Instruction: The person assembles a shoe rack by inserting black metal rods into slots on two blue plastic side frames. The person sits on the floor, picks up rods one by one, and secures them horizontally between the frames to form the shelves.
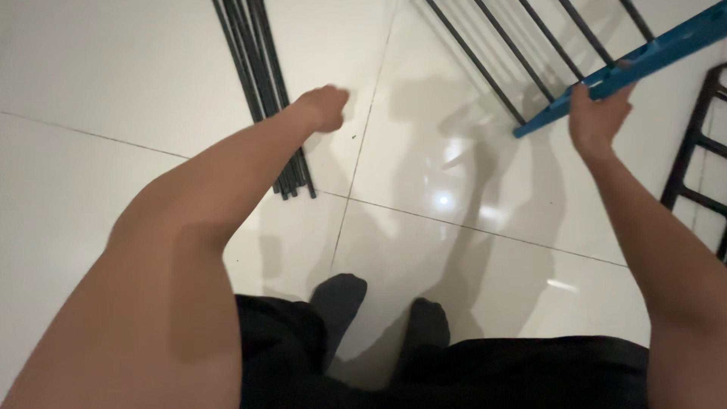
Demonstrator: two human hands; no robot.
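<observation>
- The blue rack frame [640, 60] hangs tilted at 2 o'clock, dark rods running up from it.
- The right hand [598, 113] has its grip clamped on the frame's lower bar.
- The left hand [326, 106], at 11 o'clock, is curled closed, holding nothing, just above a bundle of dark rods [261, 83] lying on the white tiled floor [113, 76].
- A black frame [700, 151] lies at 3 o'clock.
</observation>
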